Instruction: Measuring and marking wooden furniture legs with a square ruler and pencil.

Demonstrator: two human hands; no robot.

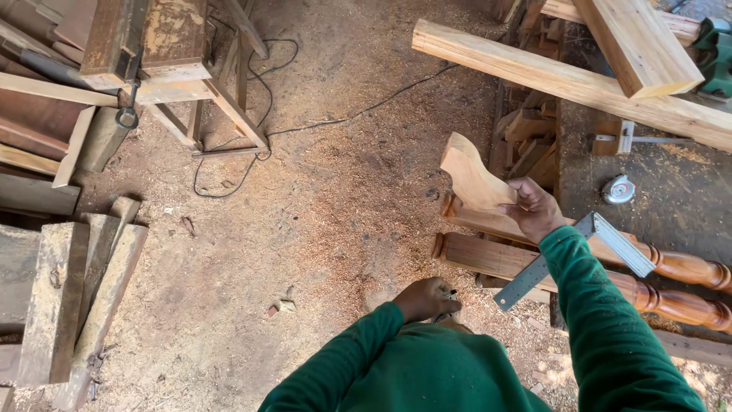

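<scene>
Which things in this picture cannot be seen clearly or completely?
- Left hand: its closed fingers hide whatever small thing it holds, head view.
- Curved wood piece: the right hand covers its lower end.
- Metal square: the green sleeve hides part of it.
- Turned wooden legs: cut off by the right edge.
- Round tape measure: too small for details.

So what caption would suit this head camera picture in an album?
Right hand lifts a curved wooden piece over turned wooden legs; left hand closed near the chest.

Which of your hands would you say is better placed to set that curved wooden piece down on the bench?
Probably the right hand: it already grips the curved wooden piece beside the bench; the left hand is closed near the body.
</scene>
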